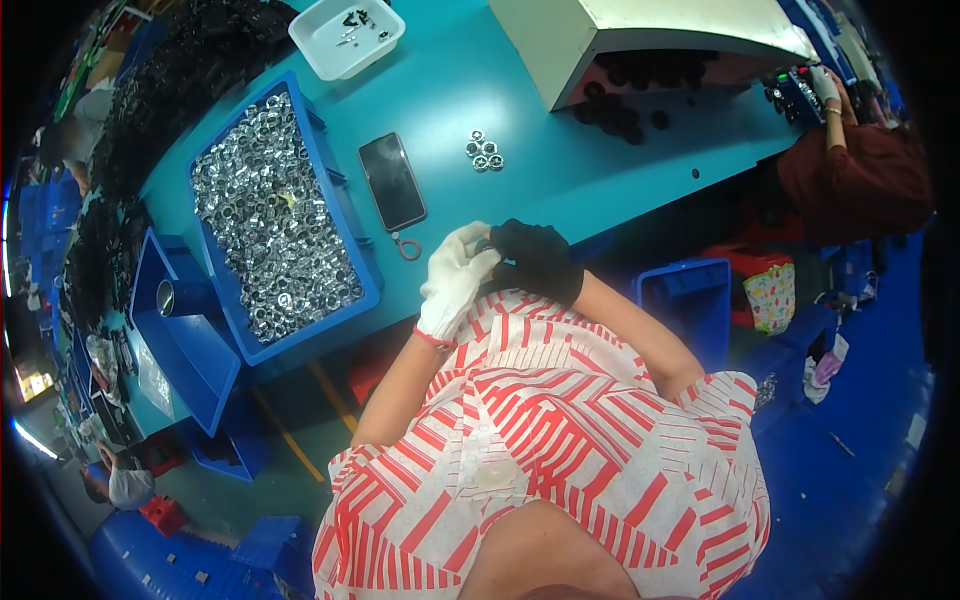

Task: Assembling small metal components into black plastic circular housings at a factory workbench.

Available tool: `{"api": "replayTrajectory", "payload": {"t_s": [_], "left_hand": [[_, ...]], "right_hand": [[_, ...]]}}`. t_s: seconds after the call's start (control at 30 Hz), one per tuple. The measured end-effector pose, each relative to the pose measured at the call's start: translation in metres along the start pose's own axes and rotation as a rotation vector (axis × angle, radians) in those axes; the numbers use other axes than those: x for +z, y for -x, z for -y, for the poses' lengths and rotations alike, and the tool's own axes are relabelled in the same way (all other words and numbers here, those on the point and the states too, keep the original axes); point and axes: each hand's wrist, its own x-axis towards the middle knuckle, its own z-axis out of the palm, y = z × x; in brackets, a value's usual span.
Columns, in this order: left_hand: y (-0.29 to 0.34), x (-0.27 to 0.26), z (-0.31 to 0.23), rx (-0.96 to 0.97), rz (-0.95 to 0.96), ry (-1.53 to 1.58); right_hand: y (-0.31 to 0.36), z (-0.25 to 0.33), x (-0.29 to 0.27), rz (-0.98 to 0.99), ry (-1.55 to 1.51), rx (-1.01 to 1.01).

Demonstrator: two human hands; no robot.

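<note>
My left hand [458, 272], in a white glove, meets my right hand [538, 262], in a black glove, at the near edge of the teal table [440, 100]. The fingers of both are curled together around something small, mostly hidden by the gloves. Just beyond them lie a red ring-shaped tag [408, 249] and a dark phone [392, 182]. Several shiny metal rings [485, 150] form a small cluster farther up the table. Left of the phone, a blue bin [372, 285] is filled with many similar shiny metal rings [275, 215].
A white tray [341, 62] with small dark parts stands at the far side. Dark round pieces [610, 110] lie under a cream metal housing [660, 22]. An empty-looking blue bin [180, 345] tilts at left. Another person [855, 180] works at far right.
</note>
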Motion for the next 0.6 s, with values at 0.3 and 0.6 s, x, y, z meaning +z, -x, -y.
{"api": "replayTrajectory", "payload": {"t_s": [0.3, 0.6], "left_hand": [[-0.002, -0.009, 0.0, -0.038, 0.093, 0.274], [-0.014, -0.02, 0.008, 0.033, 0.023, 0.235]], "right_hand": [[0.0, -0.001, -0.004, 0.103, -0.146, 0.232], [0.0, -0.006, -0.005, 0.198, -0.171, 0.152]]}}
